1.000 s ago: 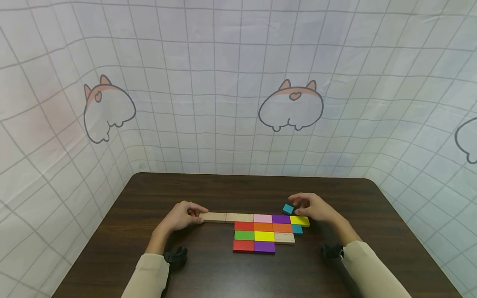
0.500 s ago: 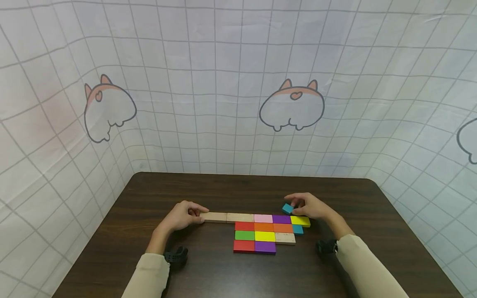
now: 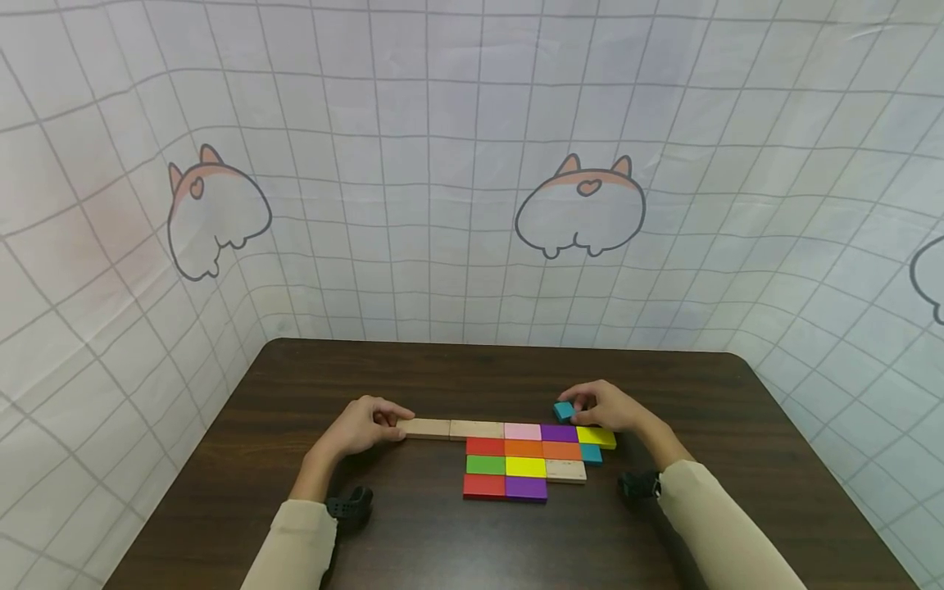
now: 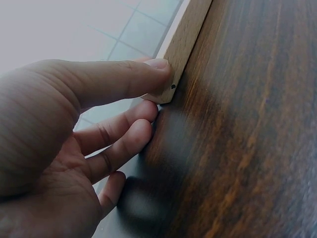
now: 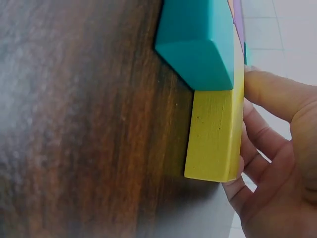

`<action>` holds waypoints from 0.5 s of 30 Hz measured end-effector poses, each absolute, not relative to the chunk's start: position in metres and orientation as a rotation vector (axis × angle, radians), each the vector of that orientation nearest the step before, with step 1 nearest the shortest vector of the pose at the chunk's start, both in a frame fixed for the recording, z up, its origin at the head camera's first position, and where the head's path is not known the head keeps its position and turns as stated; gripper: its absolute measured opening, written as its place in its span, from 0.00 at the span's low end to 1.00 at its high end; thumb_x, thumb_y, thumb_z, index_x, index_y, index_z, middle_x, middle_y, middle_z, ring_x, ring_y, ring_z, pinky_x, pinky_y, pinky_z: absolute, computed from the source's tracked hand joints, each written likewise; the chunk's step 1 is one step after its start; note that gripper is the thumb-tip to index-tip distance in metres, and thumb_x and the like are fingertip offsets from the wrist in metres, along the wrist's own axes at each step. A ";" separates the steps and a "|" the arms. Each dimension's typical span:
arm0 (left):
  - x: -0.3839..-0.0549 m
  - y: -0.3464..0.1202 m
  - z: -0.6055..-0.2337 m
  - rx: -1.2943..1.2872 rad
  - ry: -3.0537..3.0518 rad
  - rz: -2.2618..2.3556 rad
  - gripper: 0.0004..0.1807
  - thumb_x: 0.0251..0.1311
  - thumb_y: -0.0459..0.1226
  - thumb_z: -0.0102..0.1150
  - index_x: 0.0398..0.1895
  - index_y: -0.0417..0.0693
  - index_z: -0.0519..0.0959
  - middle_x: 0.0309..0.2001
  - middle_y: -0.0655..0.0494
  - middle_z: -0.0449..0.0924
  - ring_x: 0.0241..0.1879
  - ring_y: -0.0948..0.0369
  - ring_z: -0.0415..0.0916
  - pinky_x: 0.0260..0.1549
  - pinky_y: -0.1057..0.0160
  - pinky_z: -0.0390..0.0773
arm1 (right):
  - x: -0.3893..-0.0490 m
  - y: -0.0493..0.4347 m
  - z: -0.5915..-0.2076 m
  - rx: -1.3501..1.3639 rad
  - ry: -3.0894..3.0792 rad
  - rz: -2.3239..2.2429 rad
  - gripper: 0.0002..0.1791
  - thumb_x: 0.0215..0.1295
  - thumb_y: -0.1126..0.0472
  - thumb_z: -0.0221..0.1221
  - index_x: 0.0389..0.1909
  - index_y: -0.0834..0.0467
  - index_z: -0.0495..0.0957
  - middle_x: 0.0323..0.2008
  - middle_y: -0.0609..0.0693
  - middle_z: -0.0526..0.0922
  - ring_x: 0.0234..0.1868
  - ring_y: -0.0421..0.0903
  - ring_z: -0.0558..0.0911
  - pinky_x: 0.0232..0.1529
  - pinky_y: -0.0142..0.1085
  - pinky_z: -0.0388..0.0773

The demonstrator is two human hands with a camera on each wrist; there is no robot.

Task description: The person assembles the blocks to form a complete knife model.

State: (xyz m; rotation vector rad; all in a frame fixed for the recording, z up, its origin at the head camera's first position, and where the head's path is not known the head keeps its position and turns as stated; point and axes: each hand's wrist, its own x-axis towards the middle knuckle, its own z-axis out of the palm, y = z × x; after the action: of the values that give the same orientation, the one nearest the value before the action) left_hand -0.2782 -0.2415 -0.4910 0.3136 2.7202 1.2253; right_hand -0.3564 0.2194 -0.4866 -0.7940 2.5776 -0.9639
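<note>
My left hand [image 3: 361, 426] pinches the left end of a plain wooden block [image 3: 426, 428], thumb on its near side, index finger behind. In the left wrist view, that block [image 4: 184, 49] lies flat on the dark wood. Beyond the back row's right part, my right hand [image 3: 615, 407] holds a small teal block [image 3: 564, 411] between thumb and fingers, just behind the purple block [image 3: 558, 433]. The right wrist view shows the hand behind the yellow end block [image 5: 213, 134], which mostly hides the held piece. Another teal block [image 5: 195, 47] sits against the yellow one's near side.
Several flat coloured blocks form stepped rows: pink [image 3: 522, 431], orange [image 3: 524, 448], green [image 3: 485, 465] and red [image 3: 483, 487] among them. A second plain block [image 3: 478, 429] continues the back row. The brown table [image 3: 413, 541] ends at a white gridded curtain [image 3: 442, 205].
My right hand has moved left and closed its fingers on the small teal block, shifting it slightly left and back. The left hand stays at the plain block's end.
</note>
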 end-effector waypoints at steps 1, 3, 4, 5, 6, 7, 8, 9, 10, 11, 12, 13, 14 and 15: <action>-0.278 -0.241 -0.491 0.311 2.721 1.226 0.14 0.60 0.35 0.72 0.49 0.54 0.89 0.33 0.57 0.80 0.29 0.59 0.71 0.30 0.61 0.72 | -0.356 0.219 -0.487 -0.786 2.589 -0.965 0.17 0.68 0.66 0.64 0.57 0.61 0.82 0.32 0.51 0.79 0.32 0.45 0.74 0.33 0.33 0.72; -0.278 -0.241 -0.492 0.305 2.719 1.227 0.14 0.60 0.35 0.72 0.49 0.54 0.89 0.33 0.57 0.80 0.29 0.59 0.71 0.30 0.61 0.72 | -0.356 0.219 -0.487 -0.762 2.607 -0.974 0.17 0.68 0.66 0.65 0.57 0.60 0.83 0.33 0.51 0.80 0.32 0.46 0.74 0.32 0.33 0.72; -0.279 -0.241 -0.492 0.303 2.718 1.229 0.14 0.60 0.35 0.72 0.49 0.53 0.89 0.32 0.56 0.80 0.29 0.59 0.71 0.30 0.61 0.72 | -0.355 0.219 -0.487 -0.750 2.617 -0.979 0.17 0.68 0.65 0.65 0.57 0.59 0.83 0.33 0.50 0.80 0.32 0.46 0.74 0.32 0.33 0.72; -0.279 -0.241 -0.492 0.301 2.717 1.231 0.14 0.60 0.35 0.72 0.49 0.53 0.89 0.32 0.56 0.80 0.29 0.59 0.70 0.30 0.61 0.72 | -0.354 0.219 -0.487 -0.742 2.627 -0.985 0.17 0.68 0.65 0.65 0.57 0.59 0.83 0.33 0.50 0.80 0.32 0.45 0.74 0.32 0.33 0.72; -0.279 -0.242 -0.492 0.301 2.715 1.233 0.14 0.60 0.34 0.72 0.49 0.53 0.89 0.32 0.56 0.80 0.29 0.59 0.70 0.29 0.61 0.71 | -0.353 0.219 -0.487 -0.736 2.639 -0.989 0.17 0.68 0.64 0.66 0.57 0.58 0.83 0.34 0.50 0.80 0.32 0.45 0.74 0.32 0.33 0.72; -0.279 -0.242 -0.492 0.302 2.713 1.234 0.14 0.60 0.34 0.72 0.49 0.53 0.89 0.32 0.56 0.79 0.29 0.59 0.70 0.29 0.61 0.71 | -0.352 0.220 -0.486 -0.731 2.653 -0.991 0.17 0.68 0.64 0.66 0.57 0.57 0.83 0.34 0.49 0.80 0.32 0.46 0.74 0.32 0.33 0.73; -0.279 -0.242 -0.492 0.302 2.712 1.235 0.14 0.60 0.34 0.72 0.49 0.53 0.89 0.32 0.56 0.79 0.29 0.59 0.70 0.29 0.61 0.71 | -0.349 0.220 -0.484 -0.734 2.662 -0.996 0.18 0.67 0.64 0.66 0.57 0.57 0.83 0.34 0.49 0.80 0.32 0.46 0.74 0.31 0.33 0.73; -0.279 -0.242 -0.492 0.303 2.713 1.235 0.14 0.60 0.34 0.72 0.49 0.53 0.89 0.32 0.56 0.79 0.29 0.59 0.70 0.29 0.61 0.71 | -0.347 0.220 -0.483 -0.741 2.672 -1.000 0.18 0.67 0.63 0.66 0.57 0.57 0.83 0.34 0.49 0.80 0.31 0.45 0.75 0.31 0.33 0.73; -0.279 -0.242 -0.492 0.304 2.713 1.235 0.14 0.60 0.34 0.72 0.49 0.53 0.90 0.32 0.56 0.79 0.29 0.59 0.70 0.30 0.61 0.71 | -0.345 0.220 -0.482 -0.752 2.684 -1.003 0.18 0.67 0.63 0.67 0.57 0.57 0.83 0.34 0.48 0.81 0.31 0.45 0.75 0.31 0.33 0.73; -0.279 -0.242 -0.492 0.305 2.715 1.234 0.14 0.60 0.34 0.72 0.49 0.53 0.90 0.32 0.56 0.79 0.29 0.59 0.70 0.30 0.61 0.71 | -0.342 0.221 -0.480 -0.762 2.694 -1.003 0.18 0.67 0.63 0.67 0.58 0.58 0.83 0.33 0.48 0.81 0.30 0.44 0.75 0.30 0.32 0.73; -0.279 -0.242 -0.492 0.307 2.715 1.235 0.14 0.60 0.34 0.72 0.49 0.53 0.90 0.32 0.56 0.79 0.29 0.59 0.70 0.30 0.61 0.71 | -0.339 0.221 -0.478 -0.770 2.704 -1.002 0.18 0.67 0.63 0.67 0.57 0.58 0.83 0.33 0.48 0.80 0.30 0.44 0.75 0.30 0.32 0.73; -0.279 -0.242 -0.493 0.307 2.715 1.236 0.14 0.59 0.34 0.72 0.49 0.53 0.90 0.32 0.57 0.79 0.29 0.59 0.70 0.30 0.61 0.71 | -0.335 0.221 -0.477 -0.777 2.714 -1.000 0.18 0.66 0.63 0.67 0.57 0.58 0.83 0.33 0.47 0.80 0.30 0.43 0.75 0.30 0.31 0.73; -0.279 -0.242 -0.493 0.307 2.715 1.236 0.14 0.59 0.34 0.72 0.49 0.53 0.90 0.32 0.57 0.79 0.29 0.59 0.70 0.30 0.61 0.71 | -0.332 0.222 -0.476 -0.783 2.720 -1.002 0.18 0.66 0.63 0.67 0.57 0.58 0.83 0.33 0.47 0.80 0.30 0.42 0.75 0.29 0.31 0.73; -0.279 -0.242 -0.493 0.308 2.716 1.237 0.14 0.60 0.34 0.72 0.49 0.53 0.90 0.32 0.57 0.79 0.29 0.59 0.70 0.30 0.61 0.71 | -0.328 0.222 -0.474 -0.790 2.729 -1.001 0.18 0.66 0.63 0.68 0.57 0.58 0.83 0.33 0.46 0.79 0.29 0.41 0.74 0.29 0.30 0.72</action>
State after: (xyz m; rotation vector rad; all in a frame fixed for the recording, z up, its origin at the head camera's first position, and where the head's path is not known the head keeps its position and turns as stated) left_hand -0.2789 -0.2420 -0.4928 0.3079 2.7160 1.2366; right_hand -0.3283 0.2224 -0.4745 -0.7901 2.7293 -1.0014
